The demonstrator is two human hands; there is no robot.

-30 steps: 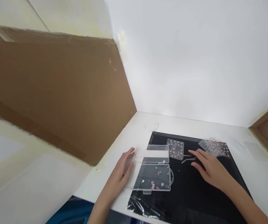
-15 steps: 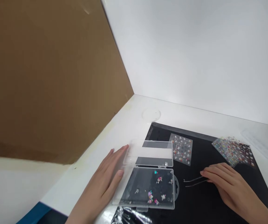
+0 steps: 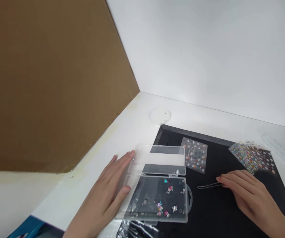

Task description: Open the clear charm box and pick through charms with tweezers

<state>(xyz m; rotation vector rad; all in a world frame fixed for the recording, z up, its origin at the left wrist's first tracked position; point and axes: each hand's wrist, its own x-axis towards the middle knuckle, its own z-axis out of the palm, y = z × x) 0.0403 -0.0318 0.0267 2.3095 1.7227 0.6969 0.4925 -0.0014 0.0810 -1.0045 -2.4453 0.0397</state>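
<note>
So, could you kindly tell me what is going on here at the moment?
A person is working with bare hands over a black mat. The left hand rests open against the edge of an open clear plastic box, which holds small sparkly charms. The right hand has its fingertips at the end of metal tweezers. Two sticker sheets lie on the mat beyond.

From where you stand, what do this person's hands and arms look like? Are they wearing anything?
The left hand and right hand are bare and slender, with no gloves, rings or watch showing; the forearms show no sleeve.
</note>
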